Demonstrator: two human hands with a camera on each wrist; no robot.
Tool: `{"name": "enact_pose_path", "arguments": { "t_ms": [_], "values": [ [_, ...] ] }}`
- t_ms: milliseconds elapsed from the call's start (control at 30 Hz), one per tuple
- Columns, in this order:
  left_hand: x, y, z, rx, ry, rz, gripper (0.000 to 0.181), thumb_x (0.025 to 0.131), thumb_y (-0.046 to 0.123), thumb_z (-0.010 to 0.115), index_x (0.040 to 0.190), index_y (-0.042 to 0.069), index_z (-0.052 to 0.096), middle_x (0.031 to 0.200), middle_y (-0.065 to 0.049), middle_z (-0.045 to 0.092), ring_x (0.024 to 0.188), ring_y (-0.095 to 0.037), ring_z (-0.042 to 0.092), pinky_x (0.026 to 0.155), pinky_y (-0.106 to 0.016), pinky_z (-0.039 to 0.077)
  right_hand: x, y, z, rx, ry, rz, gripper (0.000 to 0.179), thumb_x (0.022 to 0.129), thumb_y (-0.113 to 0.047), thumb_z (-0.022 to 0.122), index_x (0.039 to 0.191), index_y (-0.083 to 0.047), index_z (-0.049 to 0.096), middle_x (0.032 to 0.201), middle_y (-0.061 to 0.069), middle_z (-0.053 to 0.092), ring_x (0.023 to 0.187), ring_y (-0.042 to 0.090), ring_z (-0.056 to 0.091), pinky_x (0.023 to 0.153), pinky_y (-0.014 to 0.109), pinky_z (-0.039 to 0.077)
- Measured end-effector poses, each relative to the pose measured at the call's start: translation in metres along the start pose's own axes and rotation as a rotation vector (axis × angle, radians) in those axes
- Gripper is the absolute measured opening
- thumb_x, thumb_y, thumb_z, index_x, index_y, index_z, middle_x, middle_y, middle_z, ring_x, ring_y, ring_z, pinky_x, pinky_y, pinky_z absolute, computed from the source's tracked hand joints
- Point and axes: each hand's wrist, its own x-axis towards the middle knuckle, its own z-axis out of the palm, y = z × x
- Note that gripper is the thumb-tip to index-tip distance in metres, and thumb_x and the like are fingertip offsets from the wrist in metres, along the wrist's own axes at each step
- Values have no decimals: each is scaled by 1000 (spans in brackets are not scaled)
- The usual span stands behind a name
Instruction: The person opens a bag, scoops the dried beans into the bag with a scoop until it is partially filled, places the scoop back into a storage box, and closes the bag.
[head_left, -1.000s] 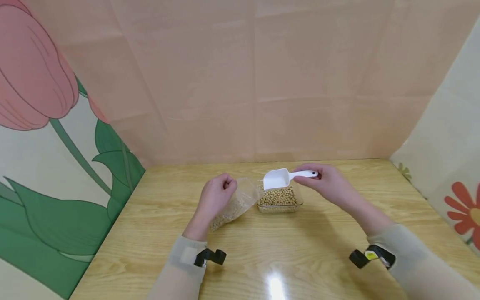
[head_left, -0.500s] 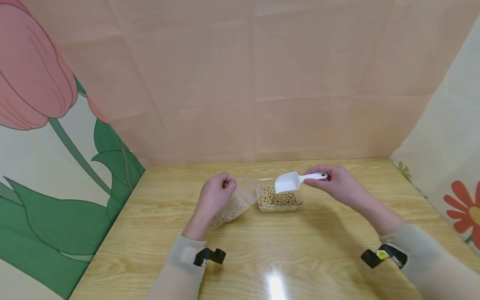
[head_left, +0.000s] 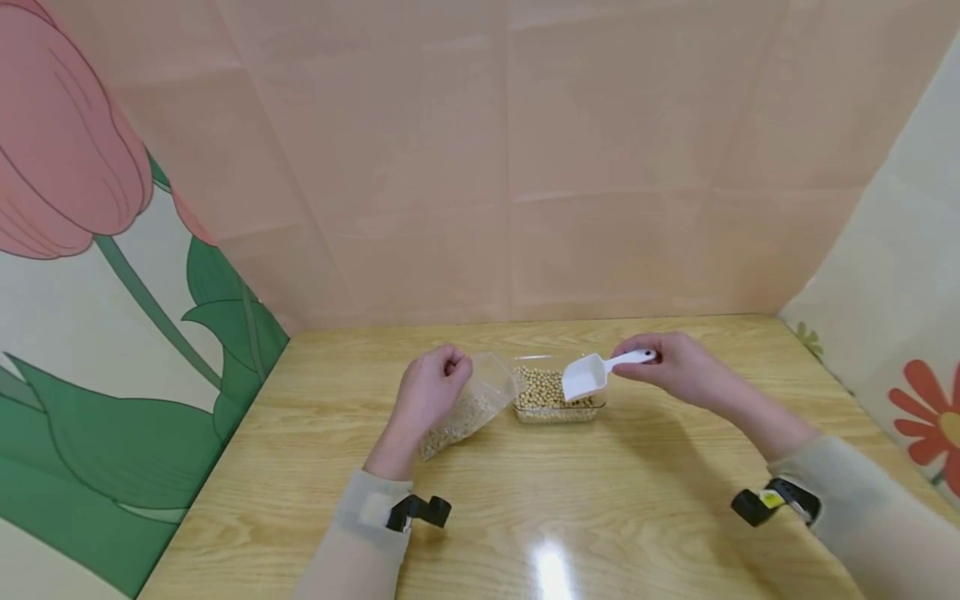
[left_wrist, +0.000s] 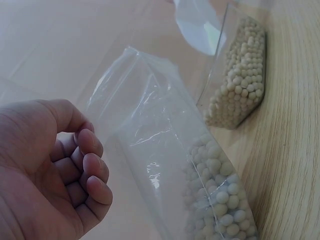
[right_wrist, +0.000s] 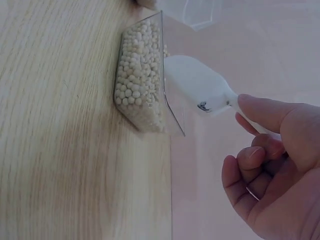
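Observation:
A clear plastic bag (head_left: 468,410) with pale round beans in its lower part leans on the table. My left hand (head_left: 431,387) pinches its upper edge between thumb and curled fingers, and the bag's mouth stands toward the box. Right of the bag is a clear rectangular box (head_left: 557,415), holding many beans (head_left: 538,387). My right hand (head_left: 671,364) holds a white scoop (head_left: 587,377) by its handle, thumb along the top. The scoop's blade (right_wrist: 192,80) tilts down to the left over the box's right part, its tip close to the beans.
The wooden table (head_left: 480,533) runs back to a pink cloth backdrop (head_left: 510,167). Flower-printed panels (head_left: 142,375) flank it on the left and right. Black camera mounts (head_left: 420,512) are strapped to both wrists.
My right hand has carried the scoop to the right, from near the bag's mouth to the box's right part, and its blade now dips lower. The left hand and bag stay put.

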Motion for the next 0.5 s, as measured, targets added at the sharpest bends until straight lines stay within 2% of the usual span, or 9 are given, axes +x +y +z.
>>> {"name": "enact_pose_path", "arguments": {
  "t_ms": [300,500],
  "values": [
    [0,0,-1,-8,-4,3,19,100,24,55,85,18,64,69,1,57,58,-16,50,59,-34,44,6,-6,-6,-56,-63,-33,26,93,-39,73,109,-19,74,101,-2,72,83,16,64,70,34,52],
    [1,0,-1,1,-1,4,19,99,24,54,84,18,64,69,2,57,58,-16,50,60,-34,44,12,-5,-4,-42,-118,-10,26,91,-36,75,109,-17,74,100,-1,72,83,16,64,71,36,52]
  ]
}}
